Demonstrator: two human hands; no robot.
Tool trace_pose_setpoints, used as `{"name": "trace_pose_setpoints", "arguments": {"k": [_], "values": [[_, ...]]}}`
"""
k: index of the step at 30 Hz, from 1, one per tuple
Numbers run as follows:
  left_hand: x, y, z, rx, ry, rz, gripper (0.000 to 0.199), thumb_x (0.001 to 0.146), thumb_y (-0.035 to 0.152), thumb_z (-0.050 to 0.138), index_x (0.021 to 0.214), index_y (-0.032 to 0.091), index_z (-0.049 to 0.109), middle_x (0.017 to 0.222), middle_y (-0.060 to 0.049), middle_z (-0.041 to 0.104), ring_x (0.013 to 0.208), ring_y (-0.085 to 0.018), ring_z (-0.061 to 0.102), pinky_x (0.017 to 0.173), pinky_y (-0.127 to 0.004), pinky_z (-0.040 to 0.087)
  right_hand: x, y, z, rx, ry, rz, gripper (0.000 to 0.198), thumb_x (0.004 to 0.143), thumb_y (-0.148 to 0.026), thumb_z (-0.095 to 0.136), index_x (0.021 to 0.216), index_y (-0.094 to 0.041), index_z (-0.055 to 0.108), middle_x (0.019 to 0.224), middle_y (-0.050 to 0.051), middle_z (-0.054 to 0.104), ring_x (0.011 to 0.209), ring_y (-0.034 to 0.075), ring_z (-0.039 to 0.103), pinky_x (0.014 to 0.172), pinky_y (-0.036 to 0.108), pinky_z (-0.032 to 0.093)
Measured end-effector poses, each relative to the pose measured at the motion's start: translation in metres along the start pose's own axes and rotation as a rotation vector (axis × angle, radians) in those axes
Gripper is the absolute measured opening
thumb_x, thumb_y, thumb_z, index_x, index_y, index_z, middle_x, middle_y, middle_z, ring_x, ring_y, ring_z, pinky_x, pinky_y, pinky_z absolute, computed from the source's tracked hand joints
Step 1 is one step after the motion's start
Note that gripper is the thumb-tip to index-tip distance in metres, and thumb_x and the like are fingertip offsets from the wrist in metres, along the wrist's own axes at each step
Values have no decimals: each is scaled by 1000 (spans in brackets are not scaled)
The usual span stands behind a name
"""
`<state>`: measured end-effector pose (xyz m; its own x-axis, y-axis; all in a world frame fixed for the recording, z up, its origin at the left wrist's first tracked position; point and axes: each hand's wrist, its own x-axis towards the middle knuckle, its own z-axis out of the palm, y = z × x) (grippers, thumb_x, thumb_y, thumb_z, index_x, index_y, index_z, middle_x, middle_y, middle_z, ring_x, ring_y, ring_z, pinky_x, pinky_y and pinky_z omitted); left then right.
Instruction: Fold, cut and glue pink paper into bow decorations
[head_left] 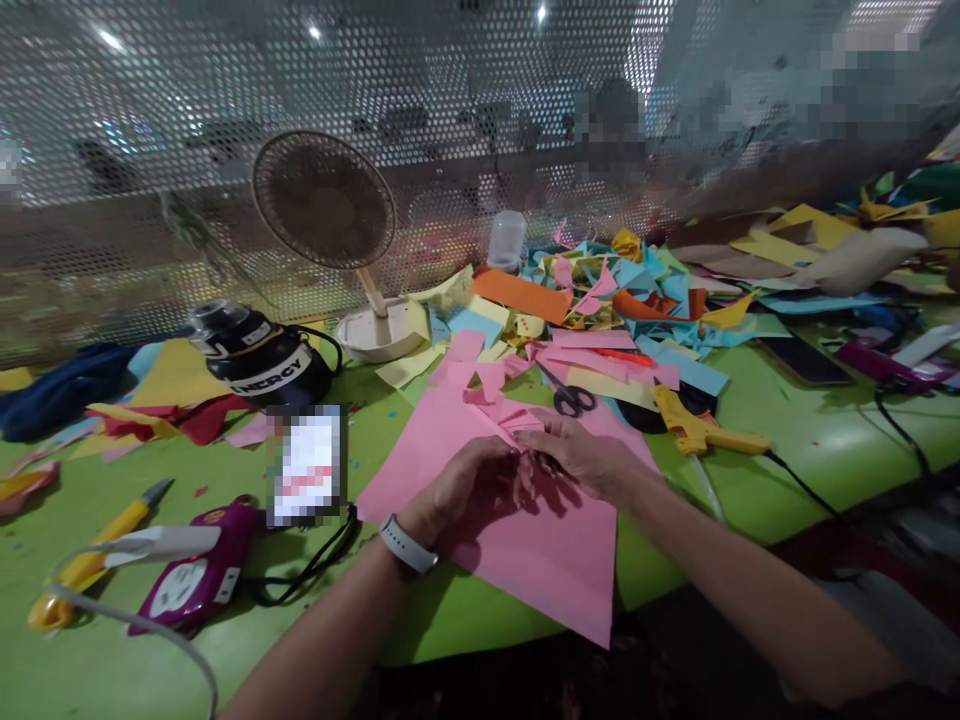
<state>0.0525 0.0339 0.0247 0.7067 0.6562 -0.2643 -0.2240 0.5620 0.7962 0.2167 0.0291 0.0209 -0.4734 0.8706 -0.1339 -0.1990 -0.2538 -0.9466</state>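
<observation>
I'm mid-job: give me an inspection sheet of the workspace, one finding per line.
Surface: green table, with a pink sheet under the hands.
Work pieces: folded pink paper in hand; scissors and glue gun beyond and beside the sheet.
Clutter: paper scraps heaped behind; bottle and lit phone to the left.
Hands: right hand pinches the folded paper; left hand curls at it, grip unclear.
Cables: black cord from the glue gun; pale cable at near left.
Surroundings: perforated screen behind; fan before it.
</observation>
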Motion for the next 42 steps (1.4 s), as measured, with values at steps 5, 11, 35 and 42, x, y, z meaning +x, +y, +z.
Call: {"name": "trace_pose_setpoints", "arguments": {"k": [5,11,35,42], "values": [[6,-5,-4,190,14,87,46,84,52,60,61,12,66,56,-6,64,51,-13,57,56,-25,43,2,9,-6,-59,20,-29,35,82,-49,63,70,-16,60,57,1,65,49,12,60,49,23,47],[8,-4,-3,182,-16,88,43,81,52,66,67,11,67,54,-3,62,47,-9,55,51,-20,41,1,13,-9,-5,64,-12,33,81,-46,65,67,-17,59,55,0,64,48,13,60,49,24,47],[13,-7,-7,295,-1,138,40,82,50,67,71,12,68,60,-2,62,51,-8,52,49,-19,35,1,7,-3,-31,171,-72,39,81,-53,65,66,-19,53,49,-5,57,41,9,55,43,21,44],[15,-7,-8,288,-17,151,40,81,50,68,69,12,67,59,-2,61,49,-6,50,48,-19,33,3,13,-7,-27,191,-77,38,80,-54,65,69,-20,53,49,-5,56,41,10,55,43,22,45]]}}
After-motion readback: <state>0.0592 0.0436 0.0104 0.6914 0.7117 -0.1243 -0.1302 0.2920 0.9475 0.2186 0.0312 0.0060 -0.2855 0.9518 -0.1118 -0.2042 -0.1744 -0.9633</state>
